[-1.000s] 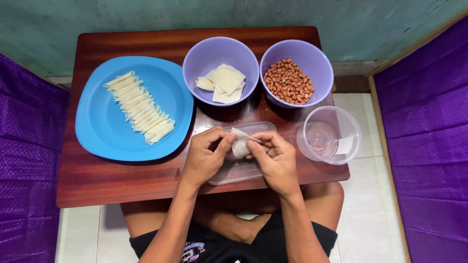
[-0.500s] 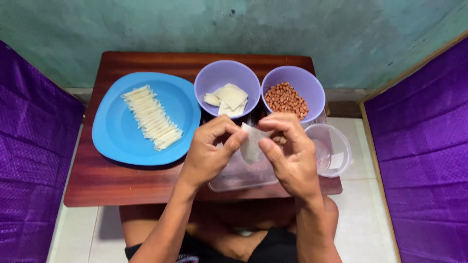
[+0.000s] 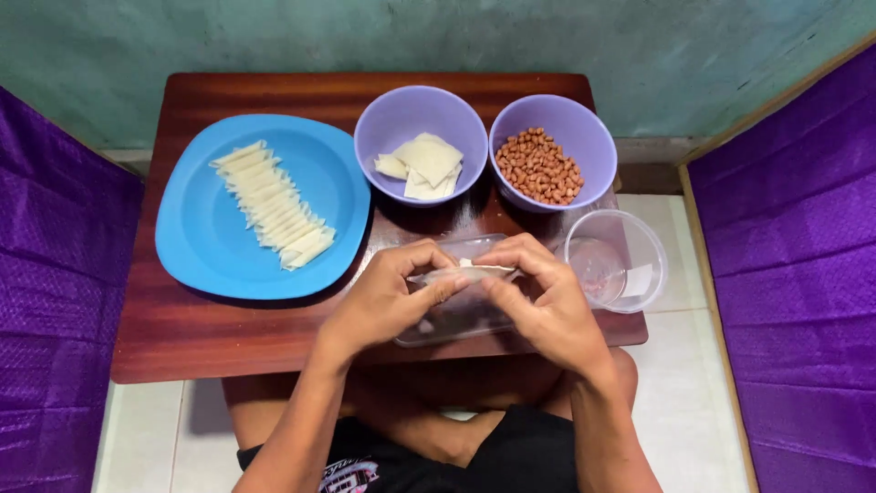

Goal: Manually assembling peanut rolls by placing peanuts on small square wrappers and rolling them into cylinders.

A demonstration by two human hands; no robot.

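Dark red-brown wooden tabletop point(image 3: 228, 338), low, set against a teal wall on pale floor tiles, purple cloth hanging at the far left and far right of the frame. Left to right on it: blue plate point(image 3: 196, 242) with a row of rolled wrappers point(image 3: 272, 205) laid side by side; purple bowl point(image 3: 388, 123) of flat wrapper sheets point(image 3: 424, 166); purple bowl of peanuts point(image 3: 540, 166); clear tub point(image 3: 630, 265) at right edge. Centre, over a clear tray point(image 3: 456, 319): left hand point(image 3: 383, 306) and right hand point(image 3: 547, 306), fingers of both pinching one pale wrapper point(image 3: 467, 272) between them, apparently to roll it.

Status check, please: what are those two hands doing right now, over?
Left hand and right hand both pinching one pale wrapper. Held above a clear tray. Nothing in the way.
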